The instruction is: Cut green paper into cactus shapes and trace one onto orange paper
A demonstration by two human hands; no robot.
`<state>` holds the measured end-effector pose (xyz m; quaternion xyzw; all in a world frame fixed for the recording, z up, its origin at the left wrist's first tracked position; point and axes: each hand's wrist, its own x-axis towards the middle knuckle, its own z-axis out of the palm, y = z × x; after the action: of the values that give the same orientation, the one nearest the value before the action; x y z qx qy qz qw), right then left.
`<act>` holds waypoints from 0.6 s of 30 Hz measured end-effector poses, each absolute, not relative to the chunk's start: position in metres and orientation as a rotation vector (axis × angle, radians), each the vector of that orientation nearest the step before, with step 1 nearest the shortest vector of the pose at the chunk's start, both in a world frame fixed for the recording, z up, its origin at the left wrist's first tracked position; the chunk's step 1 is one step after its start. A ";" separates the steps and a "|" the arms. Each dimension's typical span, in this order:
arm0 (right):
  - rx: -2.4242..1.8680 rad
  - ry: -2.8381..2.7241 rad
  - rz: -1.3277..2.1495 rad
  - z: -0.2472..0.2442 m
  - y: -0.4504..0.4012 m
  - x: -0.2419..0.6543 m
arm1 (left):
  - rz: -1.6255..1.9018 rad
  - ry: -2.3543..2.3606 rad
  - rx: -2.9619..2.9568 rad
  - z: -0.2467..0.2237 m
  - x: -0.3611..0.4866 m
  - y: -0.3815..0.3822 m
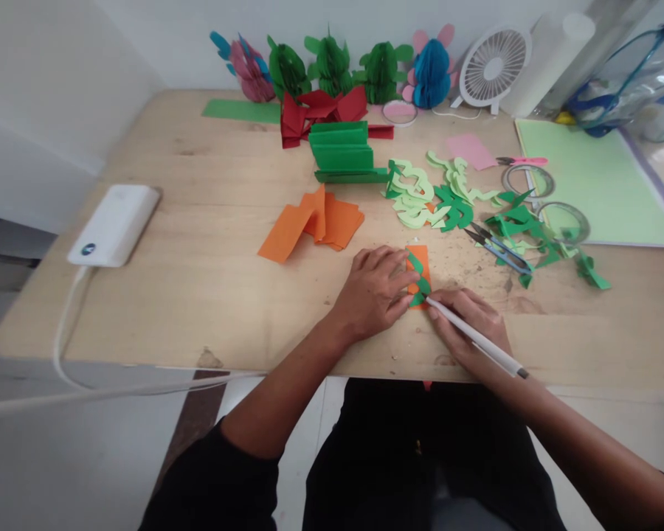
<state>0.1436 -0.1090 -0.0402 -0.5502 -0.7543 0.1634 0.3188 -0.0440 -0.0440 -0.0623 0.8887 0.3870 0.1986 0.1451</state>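
My right hand [470,324] is closed around a white pen [476,338], whose tip touches the edge of a wavy green paper cut-out [423,285]. That cut-out lies on a small orange paper piece [419,254] near the table's front edge. Coming from the left, my left hand [372,291] rests with fingers spread, its fingertips pressing the cut-out and orange paper down. Part of both papers is hidden under those fingers. Behind my left hand lie more folded orange papers [340,221].
Folded green paper [340,151] and red paper [324,114] lie farther back. Light green cut-outs [415,188], thread snips [501,249] and green scraps [523,225] are to the right. Paper figures [330,66] and a fan [493,68] line the wall. A white power bank [115,225] sits left.
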 end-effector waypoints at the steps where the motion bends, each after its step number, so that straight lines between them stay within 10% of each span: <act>1: -1.449 -1.986 0.429 -0.041 -0.109 0.144 | 0.567 1.113 2.560 -0.062 -0.044 -0.044; 18: -1.466 -2.006 0.424 -0.041 -0.108 0.144 | 0.535 1.106 2.539 -0.061 -0.045 -0.042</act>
<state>0.1437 -0.1080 -0.0411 -0.5537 -0.7578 0.1601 0.3058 -0.0453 -0.0424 -0.0615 0.8886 0.3871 0.1871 0.1596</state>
